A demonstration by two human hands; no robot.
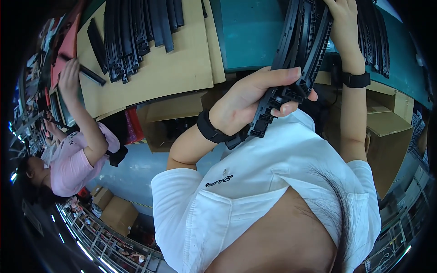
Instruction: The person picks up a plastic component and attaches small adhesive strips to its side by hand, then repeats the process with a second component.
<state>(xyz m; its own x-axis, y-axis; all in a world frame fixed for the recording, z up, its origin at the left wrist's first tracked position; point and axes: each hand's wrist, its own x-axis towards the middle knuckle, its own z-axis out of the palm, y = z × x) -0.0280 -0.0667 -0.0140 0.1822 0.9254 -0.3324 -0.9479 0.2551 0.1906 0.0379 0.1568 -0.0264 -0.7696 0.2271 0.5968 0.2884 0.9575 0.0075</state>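
Observation:
A bundle of long black plastic strips (296, 50) with toothed and clipped edges stands up in front of my chest. My left hand (259, 93) is wrapped round its lower end, thumb across the front and fingertips showing on the far side. At the top edge of the view, my right hand (343, 20) closes on the upper right part of the same bundle; its fingertips are partly cut off. Both wrists wear black bands. More black strips (129, 36) lie side by side on a cardboard sheet (182, 68) to the left, and another row of strips (375, 43) lies at the right.
The cardboard lies on a green tabletop (246, 36). Below the table edge are an open cardboard box (159, 111) on the left and another box (389, 136) on the right. At far left a co-worker in a pink shirt (75, 154) holds a black strip (92, 76).

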